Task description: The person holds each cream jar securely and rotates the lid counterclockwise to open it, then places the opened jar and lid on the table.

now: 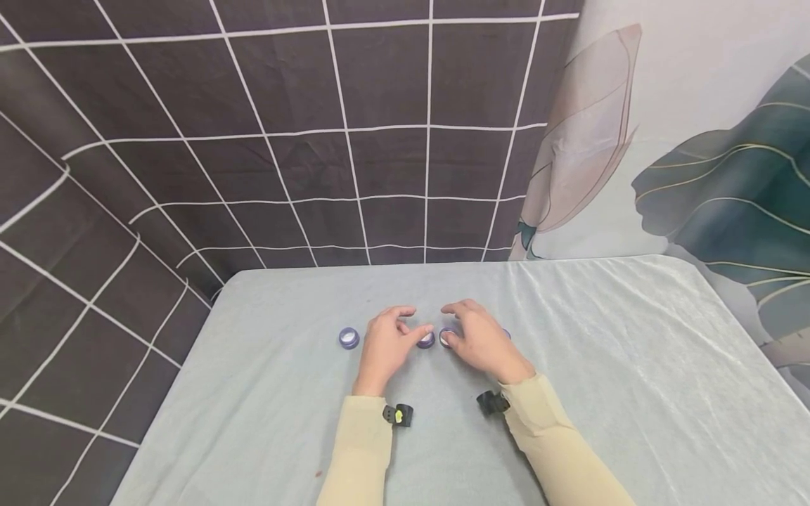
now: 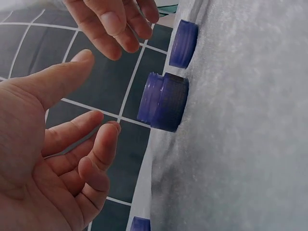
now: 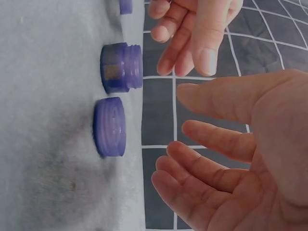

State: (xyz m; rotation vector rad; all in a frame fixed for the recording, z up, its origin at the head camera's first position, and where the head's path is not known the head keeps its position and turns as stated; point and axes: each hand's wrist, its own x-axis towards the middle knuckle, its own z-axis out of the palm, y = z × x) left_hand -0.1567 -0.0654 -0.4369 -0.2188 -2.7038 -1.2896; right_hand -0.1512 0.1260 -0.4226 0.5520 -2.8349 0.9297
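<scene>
An uncapped purple jar with a threaded neck (image 2: 162, 102) stands upright on the cloth. Beside it lies a purple screw lid (image 3: 109, 126), open side up. My left hand (image 1: 387, 346) hovers by the jar, fingers loosely bent, holding nothing; from the head its thumb overlaps the jar's edge. Above the lid, my right hand (image 1: 486, 343) is held with relaxed fingers and nothing in them, partly covering the lid from the head. In both wrist views a gap shows between the fingers and these two pieces.
Left of my left hand sits another round purple piece (image 1: 349, 339); whether jar or lid I cannot tell. A further purple piece (image 1: 507, 333) is mostly hidden behind my right hand. Pale cloth (image 1: 266, 414) covers the table, with a dark gridded curtain (image 1: 285, 169) behind it.
</scene>
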